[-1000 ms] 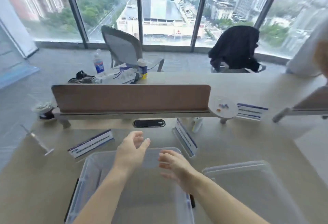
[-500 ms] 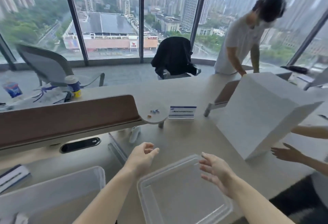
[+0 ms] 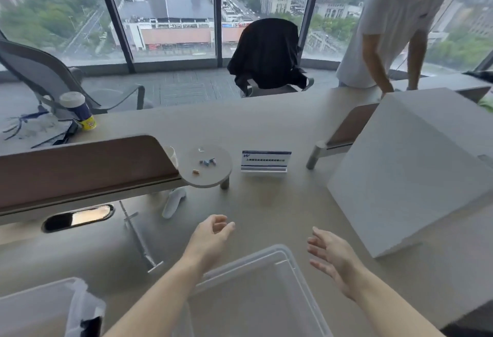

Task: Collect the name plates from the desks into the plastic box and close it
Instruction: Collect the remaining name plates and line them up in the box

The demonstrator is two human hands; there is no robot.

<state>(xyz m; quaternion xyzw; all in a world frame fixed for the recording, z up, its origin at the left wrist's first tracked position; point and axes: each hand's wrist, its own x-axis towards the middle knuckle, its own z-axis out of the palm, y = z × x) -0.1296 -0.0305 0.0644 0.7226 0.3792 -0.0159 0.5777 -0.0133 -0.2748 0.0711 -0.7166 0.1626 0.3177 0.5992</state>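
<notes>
A white and blue name plate (image 3: 265, 161) stands upright on the desk beyond my hands, right of a small round shelf. A second clear name plate (image 3: 141, 240) lies edge-on to the left. My left hand (image 3: 212, 238) hovers open over the desk, fingers loosely curled. My right hand (image 3: 332, 255) is open too, fingers spread, holding nothing. Below them lies the clear plastic lid (image 3: 266, 283). The plastic box (image 3: 40, 307) shows at the bottom left corner.
A large white foam block (image 3: 416, 176) leans on the desk at right. A person in a white shirt (image 3: 392, 24) bends over behind it. A brown divider panel (image 3: 85, 168) with a round shelf (image 3: 209, 167) stands left. Chairs are beyond the desk.
My view has swung right, from the box to the lid and the standing name plate. Both hands stayed empty and moved forward. The other person's hands by the foam block left view.
</notes>
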